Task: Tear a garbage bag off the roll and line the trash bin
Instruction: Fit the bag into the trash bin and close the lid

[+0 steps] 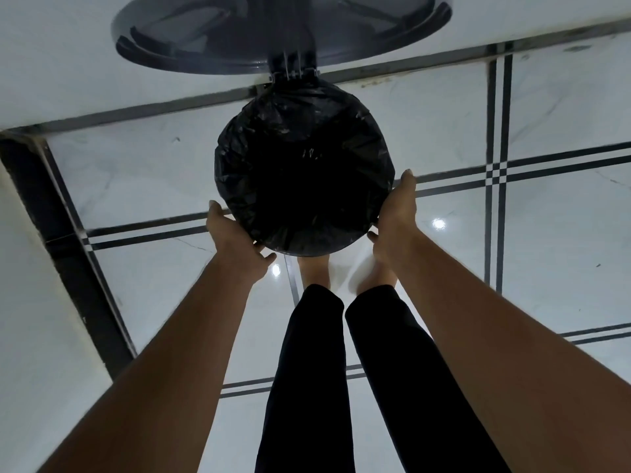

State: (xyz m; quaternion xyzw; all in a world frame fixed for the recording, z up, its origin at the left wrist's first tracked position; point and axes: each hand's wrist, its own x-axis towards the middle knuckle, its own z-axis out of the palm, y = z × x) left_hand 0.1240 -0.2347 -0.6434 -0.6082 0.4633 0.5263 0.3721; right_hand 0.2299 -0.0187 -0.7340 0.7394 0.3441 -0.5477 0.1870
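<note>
A round trash bin stands on the floor below me, and a black garbage bag (304, 138) covers its whole mouth and rim. The bin's grey lid (239, 46) is swung up and back on its hinge against the wall. My left hand (235, 240) presses against the bagged rim at the near left. My right hand (397, 216) presses against it at the near right, fingers stretched along the edge. Both hands touch the plastic. The bin's body is hidden under the bag, and no bag roll is in view.
White glossy floor tiles (563, 233) with black stripe borders surround the bin. A white wall (85, 63) runs behind it, and a dark skirting strip (61, 240) runs down the left. My legs in black trousers and bare feet stand just before the bin.
</note>
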